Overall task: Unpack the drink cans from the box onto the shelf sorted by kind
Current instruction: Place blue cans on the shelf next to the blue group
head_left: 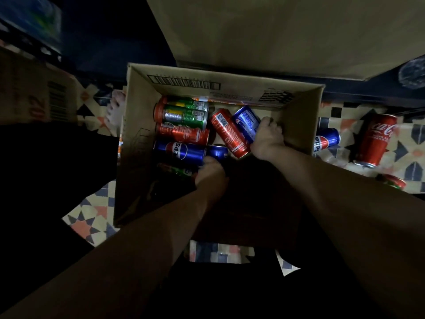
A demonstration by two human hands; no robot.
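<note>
An open cardboard box [142,107] stands on the patterned floor and holds several cans lying on their sides: green ones [184,116], red ones [230,133] and blue Pepsi ones [179,151]. My right hand [268,137] is inside the box at its right wall, its fingers curled round a blue Pepsi can [246,122]. Deeper in the box, my left hand [210,171] grips a small blue can [218,151] whose lower part it hides. Outside the box to the right, a blue Pepsi can [326,140] and a red Coca-Cola can [376,140] lie on the floor.
A large raised box flap [276,31] fills the upper right. Another carton [34,93] stands at the left, with a bare foot [115,111] beside the box. A further can [394,181] lies at the right edge. Dark clothing covers the lower frame.
</note>
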